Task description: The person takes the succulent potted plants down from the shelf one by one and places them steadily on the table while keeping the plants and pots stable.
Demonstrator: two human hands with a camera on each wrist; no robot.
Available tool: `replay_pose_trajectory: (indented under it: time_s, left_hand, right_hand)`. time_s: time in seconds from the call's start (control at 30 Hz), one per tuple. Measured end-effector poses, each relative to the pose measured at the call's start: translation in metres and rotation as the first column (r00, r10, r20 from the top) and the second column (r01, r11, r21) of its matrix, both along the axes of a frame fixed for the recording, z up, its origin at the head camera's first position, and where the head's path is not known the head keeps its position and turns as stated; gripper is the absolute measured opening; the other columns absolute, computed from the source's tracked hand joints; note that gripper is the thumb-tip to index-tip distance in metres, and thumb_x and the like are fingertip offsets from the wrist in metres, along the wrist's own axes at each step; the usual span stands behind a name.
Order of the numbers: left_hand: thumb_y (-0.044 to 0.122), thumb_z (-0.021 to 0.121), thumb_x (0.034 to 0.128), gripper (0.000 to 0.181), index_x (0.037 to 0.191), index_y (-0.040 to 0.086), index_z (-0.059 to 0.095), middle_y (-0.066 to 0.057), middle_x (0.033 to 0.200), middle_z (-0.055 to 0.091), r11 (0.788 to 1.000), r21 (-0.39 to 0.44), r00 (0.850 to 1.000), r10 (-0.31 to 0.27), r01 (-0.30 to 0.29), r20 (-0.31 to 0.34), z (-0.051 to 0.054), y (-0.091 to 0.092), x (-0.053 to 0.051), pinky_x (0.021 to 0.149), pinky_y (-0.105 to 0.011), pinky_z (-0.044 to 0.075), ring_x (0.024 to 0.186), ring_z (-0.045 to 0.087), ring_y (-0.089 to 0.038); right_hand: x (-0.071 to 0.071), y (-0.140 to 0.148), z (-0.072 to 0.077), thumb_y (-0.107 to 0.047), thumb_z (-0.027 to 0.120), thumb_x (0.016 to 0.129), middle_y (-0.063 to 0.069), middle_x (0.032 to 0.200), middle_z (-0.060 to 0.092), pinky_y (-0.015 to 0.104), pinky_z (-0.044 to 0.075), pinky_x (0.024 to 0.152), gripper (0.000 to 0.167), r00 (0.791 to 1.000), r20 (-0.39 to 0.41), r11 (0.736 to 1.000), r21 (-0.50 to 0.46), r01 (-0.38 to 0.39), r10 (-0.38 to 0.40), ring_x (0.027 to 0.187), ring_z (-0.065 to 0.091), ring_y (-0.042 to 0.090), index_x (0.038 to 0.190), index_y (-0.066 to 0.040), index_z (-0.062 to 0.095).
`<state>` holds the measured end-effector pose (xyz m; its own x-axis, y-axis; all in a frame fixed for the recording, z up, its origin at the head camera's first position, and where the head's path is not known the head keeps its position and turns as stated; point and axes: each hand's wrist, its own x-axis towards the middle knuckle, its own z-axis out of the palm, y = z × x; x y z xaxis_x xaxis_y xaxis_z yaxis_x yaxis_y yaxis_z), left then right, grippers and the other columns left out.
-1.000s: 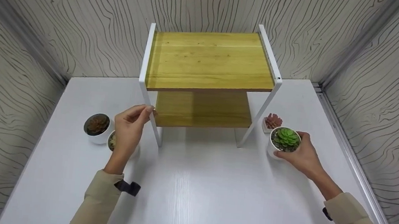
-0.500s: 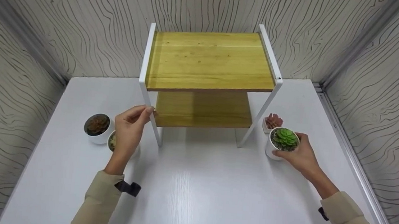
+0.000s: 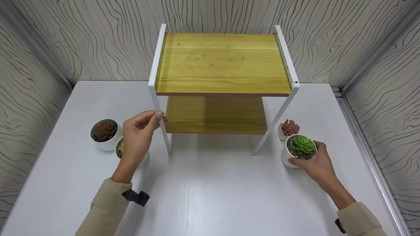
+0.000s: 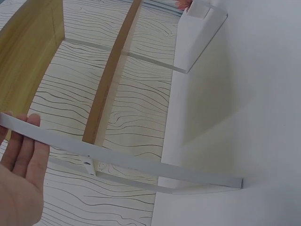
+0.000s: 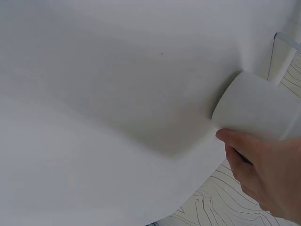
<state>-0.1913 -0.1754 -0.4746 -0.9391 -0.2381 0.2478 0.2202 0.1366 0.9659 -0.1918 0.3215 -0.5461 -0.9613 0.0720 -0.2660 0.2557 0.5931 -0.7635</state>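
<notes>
My right hand grips a white pot holding a green succulent, thumb at the near side and fingers round the right. The right wrist view shows the white pot low by the tabletop, its plant out of sight. My left hand pinches the white front left post of a two-tier shelf with yellow wooden boards. In the left wrist view, fingers of the left hand lie round that white post. A small reddish succulent in a white square pot stands just behind the green one.
Left of the shelf stand a brownish succulent in a white round pot and another potted plant, partly hidden by my left hand. The white table is bounded by wood-patterned walls at the back and sides.
The green succulent's pot shifts very slightly to the left early on, with my right hand round it. My left hand keeps its hold on the post. The whole head view drifts slightly.
</notes>
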Motion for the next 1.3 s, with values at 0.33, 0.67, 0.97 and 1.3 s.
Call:
replay_pose_trajectory:
  time_s: [0.33,0.67,0.97,1.3]
  left_hand:
    - [0.017,0.073,0.1003,0.018,0.108,0.003,0.08,-0.003,0.095,0.08,1.0,0.005,1.0,-0.016,0.016,-0.015,-0.0006,-0.0009,-0.0012,0.09,-0.029,0.064,0.091,0.078,-0.012]
    - [0.013,0.072,0.1004,0.017,0.109,0.001,0.08,-0.006,0.097,0.08,1.0,0.001,1.0,-0.006,0.006,-0.012,-0.0024,-0.0038,-0.0013,0.09,-0.027,0.064,0.092,0.077,-0.009]
    - [0.02,0.071,0.1015,0.018,0.11,0.006,0.08,-0.01,0.102,0.079,0.997,-0.067,0.999,0.037,-0.034,0.037,-0.0011,-0.0011,0.0,0.091,-0.021,0.062,0.097,0.077,-0.019]
    - [0.021,0.075,0.0991,0.018,0.11,0.007,0.08,-0.011,0.108,0.078,0.989,-0.127,0.997,0.079,-0.077,0.006,0.0012,-0.0001,0.0031,0.094,-0.017,0.059,0.1,0.073,-0.005]
  right_hand:
    - [0.0003,-0.0002,-0.0038,-0.032,0.088,0.085,0.042,0.16,0.025,0.066,0.033,0.124,0.121,1.0,-0.001,1.0,-0.007,0.009,-0.009,0.152,0.03,0.056,0.159,0.013,0.005]
    - [-0.0005,-0.0014,-0.0069,-0.037,0.087,0.086,0.041,0.163,0.022,0.068,0.029,0.126,0.124,1.0,0.018,1.0,-0.013,-0.009,0.009,0.155,0.027,0.055,0.161,0.01,0.0]
    - [0.0022,-0.0039,-0.0084,-0.048,0.086,0.085,0.042,0.165,0.019,0.069,0.03,0.125,0.13,1.0,0.013,0.996,0.084,-0.026,0.025,0.155,0.025,0.057,0.162,0.01,-0.002]
    - [0.0086,-0.0019,-0.0011,-0.047,0.085,0.087,0.041,0.167,0.016,0.072,0.03,0.123,0.128,1.0,-0.011,0.999,0.047,-0.006,0.006,0.155,0.025,0.057,0.164,0.006,-0.003]
